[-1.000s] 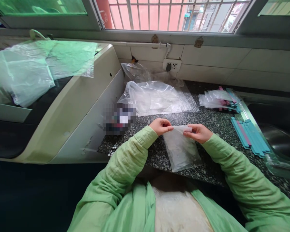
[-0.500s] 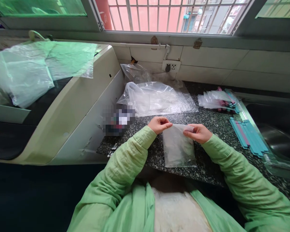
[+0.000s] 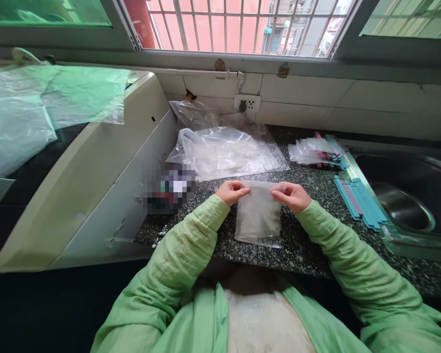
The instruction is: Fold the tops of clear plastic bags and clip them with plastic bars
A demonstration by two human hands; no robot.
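A small translucent plastic bag (image 3: 258, 215) hangs upright between my hands, over the front of the speckled dark countertop (image 3: 224, 245). My left hand (image 3: 232, 192) pinches its top left corner between thumb and fingers. At the top right corner, my right hand (image 3: 292, 195) grips it the same way. The bag's top edge is stretched fairly straight, and it looks flat. Beyond the hands lies a large clear plastic bag (image 3: 231, 152) with whitish contents.
Teal and pink strips (image 3: 360, 203) lie beside the sink (image 3: 404, 196) at right. Small filled clear bags (image 3: 312, 149) rest on more strips behind them. A cream machine (image 3: 106, 171) draped with plastic sheets stands at left. A socket (image 3: 247, 103) is on the wall.
My right hand has straightened the bag's top right corner, which was folded over. The bag's top edge is now spread between both hands. The view has shifted slightly to the right.
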